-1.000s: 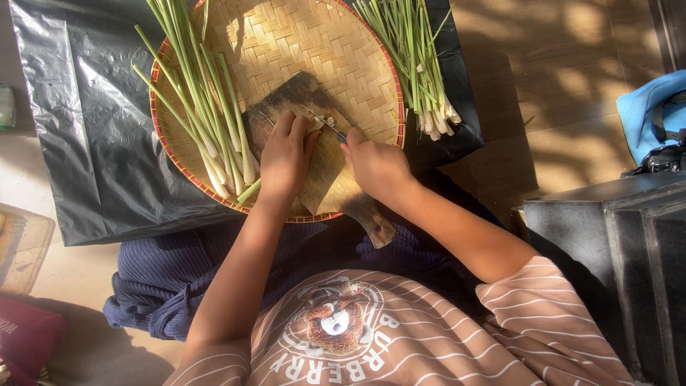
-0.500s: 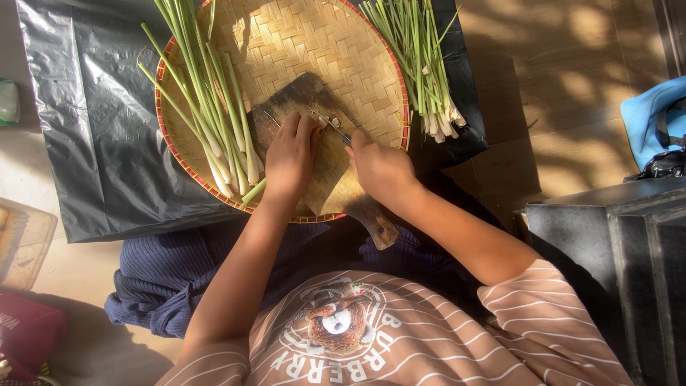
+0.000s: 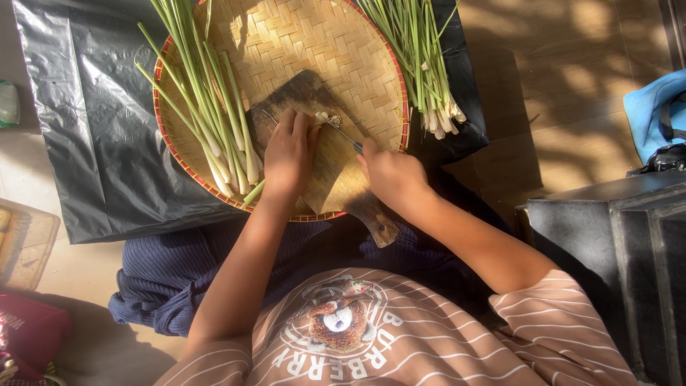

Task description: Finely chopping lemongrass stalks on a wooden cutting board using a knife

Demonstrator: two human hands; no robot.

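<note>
left grip (image 3: 288, 154) flat on stalk (image 3: 323, 118), right grip (image 3: 389, 175) around knife (image 3: 343, 132)

Both forearms bare, reaching forward from the torso and converging. Left hand (image 3: 288, 156) palm down, fingers together and extended, pressing flat. Right hand (image 3: 389, 174) just beside it, fingers curled into a closed grip, knuckles up, wrist slightly bent inward.
</note>
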